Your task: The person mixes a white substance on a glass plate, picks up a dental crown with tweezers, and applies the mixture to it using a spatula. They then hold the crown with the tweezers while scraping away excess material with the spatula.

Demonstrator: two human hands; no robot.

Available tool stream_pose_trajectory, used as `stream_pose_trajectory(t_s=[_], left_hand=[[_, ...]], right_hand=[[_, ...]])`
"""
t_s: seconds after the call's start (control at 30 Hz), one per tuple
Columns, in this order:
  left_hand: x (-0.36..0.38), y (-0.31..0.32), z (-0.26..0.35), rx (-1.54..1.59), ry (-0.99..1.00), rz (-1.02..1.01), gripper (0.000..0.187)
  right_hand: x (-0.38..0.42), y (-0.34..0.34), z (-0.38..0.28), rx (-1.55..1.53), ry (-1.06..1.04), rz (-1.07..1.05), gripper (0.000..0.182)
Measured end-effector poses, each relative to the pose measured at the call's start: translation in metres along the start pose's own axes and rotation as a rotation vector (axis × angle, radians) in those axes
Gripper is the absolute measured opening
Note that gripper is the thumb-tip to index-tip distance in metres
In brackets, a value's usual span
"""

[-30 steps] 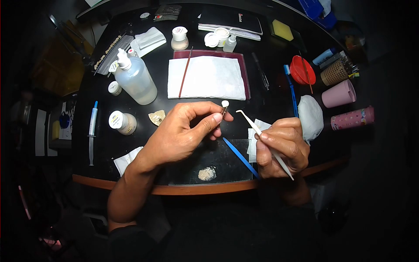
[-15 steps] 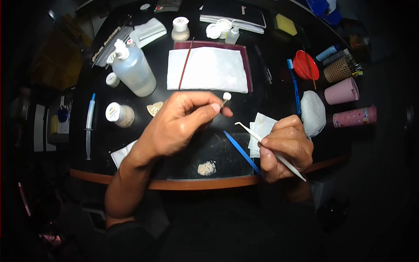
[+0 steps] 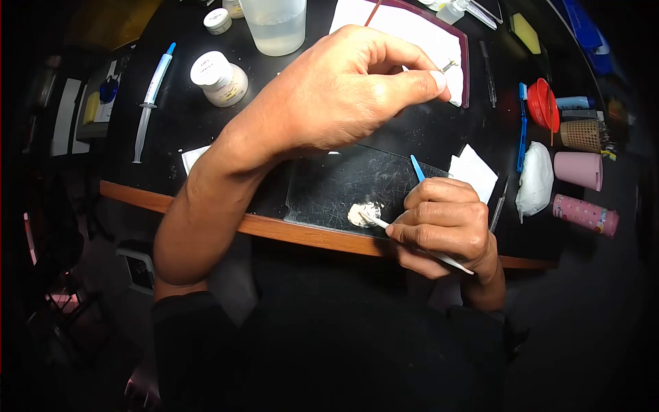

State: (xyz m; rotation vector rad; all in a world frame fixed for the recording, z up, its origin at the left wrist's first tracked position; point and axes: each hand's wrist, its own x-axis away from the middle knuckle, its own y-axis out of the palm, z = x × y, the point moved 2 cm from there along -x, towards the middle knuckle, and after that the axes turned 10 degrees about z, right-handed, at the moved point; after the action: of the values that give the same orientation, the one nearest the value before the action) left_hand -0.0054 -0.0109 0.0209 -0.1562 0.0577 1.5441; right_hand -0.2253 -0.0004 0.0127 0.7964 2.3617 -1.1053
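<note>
My left hand (image 3: 357, 86) is raised over the table, thumb and fingers pinched on a small metal pin (image 3: 449, 66). Any white piece on its end is hard to make out against the white cloth behind. My right hand (image 3: 446, 223) grips a slim white dental carver (image 3: 376, 220) like a pen. The carver's tip touches a dab of cream-coloured paste (image 3: 358, 212), which lies on a scratched glass slab (image 3: 319, 189) near the table's front edge. A blue stick-like tool (image 3: 417, 167) pokes out behind my right hand, its lower part hidden.
At left are a syringe (image 3: 151, 103), a labelled jar (image 3: 221, 81) and a bottle of clear liquid (image 3: 276, 27). A folded white cloth (image 3: 405, 27) lies at the back. Right of my hands are paper sheets (image 3: 475, 172), a blue toothbrush (image 3: 522, 130), a white bag-like lump (image 3: 534, 180) and a pink cup (image 3: 576, 170).
My right hand has lowered the carver from mid-air onto the paste. My left hand still pinches the pin, now further up and right in view. The view has tilted down.
</note>
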Motion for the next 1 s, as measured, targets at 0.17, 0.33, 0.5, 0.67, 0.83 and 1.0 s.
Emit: stream_pose_trajectory(t_s=[0.17, 0.33, 0.5, 0.67, 0.83, 1.0], left_hand=[[0.001, 0.001, 0.002, 0.006, -0.041, -0.021, 0.032], [0.001, 0.0, 0.003, -0.007, -0.067, -0.053, 0.032], [0.003, 0.003, 0.015, -0.034, -0.066, -0.146, 0.028], [0.006, 0.008, 0.006, 0.003, 0.02, -0.221, 0.026], [0.007, 0.011, 0.005, 0.012, 0.1, -0.232, 0.023], [0.006, 0.01, 0.009, 0.001, 0.1, -0.26, 0.022]], right_hand=[[-0.003, 0.0, 0.0, 0.005, -0.013, 0.007, 0.021], [-0.005, -0.007, -0.002, 0.002, -0.033, 0.072, 0.021], [-0.004, -0.039, -0.018, 0.118, -0.069, 0.412, 0.017], [0.012, -0.052, -0.023, 0.334, -0.105, 0.601, 0.019], [0.01, -0.052, -0.025, 0.426, -0.097, 0.593, 0.02], [0.01, -0.049, -0.025, 0.414, -0.102, 0.59, 0.018]])
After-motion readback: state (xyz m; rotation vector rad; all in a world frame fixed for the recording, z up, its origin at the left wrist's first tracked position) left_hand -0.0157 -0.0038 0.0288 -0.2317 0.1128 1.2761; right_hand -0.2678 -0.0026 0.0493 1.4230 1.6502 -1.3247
